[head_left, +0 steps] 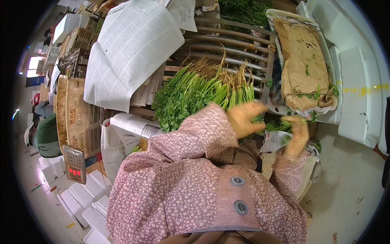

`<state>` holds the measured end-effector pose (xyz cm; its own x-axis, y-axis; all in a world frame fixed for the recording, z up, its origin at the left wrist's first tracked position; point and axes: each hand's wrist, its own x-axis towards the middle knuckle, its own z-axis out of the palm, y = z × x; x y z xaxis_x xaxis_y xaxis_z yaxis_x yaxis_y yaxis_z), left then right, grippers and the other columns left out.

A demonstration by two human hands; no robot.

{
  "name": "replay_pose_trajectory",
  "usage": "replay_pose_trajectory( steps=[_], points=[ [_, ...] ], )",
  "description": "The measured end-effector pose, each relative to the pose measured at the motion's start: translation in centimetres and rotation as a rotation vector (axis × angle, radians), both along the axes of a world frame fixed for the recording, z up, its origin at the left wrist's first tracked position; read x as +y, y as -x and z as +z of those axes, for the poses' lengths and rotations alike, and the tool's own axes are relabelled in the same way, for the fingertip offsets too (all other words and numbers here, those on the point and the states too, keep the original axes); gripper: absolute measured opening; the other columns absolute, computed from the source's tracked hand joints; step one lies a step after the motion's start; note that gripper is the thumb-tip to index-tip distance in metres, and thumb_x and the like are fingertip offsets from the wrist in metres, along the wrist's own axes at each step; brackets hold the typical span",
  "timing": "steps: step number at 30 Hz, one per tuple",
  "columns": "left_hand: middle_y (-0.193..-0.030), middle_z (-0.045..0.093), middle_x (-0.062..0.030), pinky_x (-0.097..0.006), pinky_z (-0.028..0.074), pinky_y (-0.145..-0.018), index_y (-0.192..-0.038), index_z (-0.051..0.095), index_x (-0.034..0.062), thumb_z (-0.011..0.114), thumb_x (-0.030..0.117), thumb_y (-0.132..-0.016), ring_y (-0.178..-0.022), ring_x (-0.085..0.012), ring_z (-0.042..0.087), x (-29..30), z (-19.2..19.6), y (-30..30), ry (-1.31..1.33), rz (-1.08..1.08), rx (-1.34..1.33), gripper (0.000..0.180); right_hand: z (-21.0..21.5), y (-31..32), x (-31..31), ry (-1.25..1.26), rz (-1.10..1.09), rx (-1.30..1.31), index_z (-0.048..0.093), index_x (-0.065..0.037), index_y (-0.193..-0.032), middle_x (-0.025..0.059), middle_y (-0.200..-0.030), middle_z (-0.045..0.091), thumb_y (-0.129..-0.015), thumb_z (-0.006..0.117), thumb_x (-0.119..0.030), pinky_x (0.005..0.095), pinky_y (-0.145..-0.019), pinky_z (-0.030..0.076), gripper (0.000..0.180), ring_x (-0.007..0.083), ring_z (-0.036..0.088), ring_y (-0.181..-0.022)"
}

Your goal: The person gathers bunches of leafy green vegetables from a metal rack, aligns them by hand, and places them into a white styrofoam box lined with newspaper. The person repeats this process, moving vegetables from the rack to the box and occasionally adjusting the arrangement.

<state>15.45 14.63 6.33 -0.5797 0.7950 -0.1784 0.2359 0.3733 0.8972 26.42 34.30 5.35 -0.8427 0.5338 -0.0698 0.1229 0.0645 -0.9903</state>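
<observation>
A pile of leafy green herbs with pale stems and tan roots lies on a slatted metal rack. The roots point away from me and the leaves toward me. My left hand is at the near right end of the pile, smeared by motion, its fingers stretched and apart with nothing seen in them. Farther right, my right hand is raised and bent, also blurred. Loose green leaves lie between the two hands; whether my right fingers hold any of them is unclear.
Large newspaper sheets cover a stack at the left. A white tray lined with stained brown paper sits at the right, beside white foam boxes. A digital scale display and a crate stand left; a person in green is beyond.
</observation>
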Motion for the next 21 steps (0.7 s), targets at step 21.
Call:
replay_pose_trajectory(
  steps=[21],
  points=[
    [-0.131, 0.049, -0.0178, -0.044, 0.037, -0.103, -0.108, 0.060, 0.0026, 0.058, 0.022, -0.090, -0.125, -0.0356, 0.043, -10.2, -12.0, 7.2, 0.203, 0.354, 0.459, 0.027, -8.3, 15.6, -5.0, -0.600, 0.569, -0.747, 0.052, -0.005, -0.123, 0.0199, -0.109, 0.060, -0.089, 0.049, -0.012, 0.0372, -0.084, 0.051, 0.035, 0.0267, 0.064, -0.092]
  ],
)
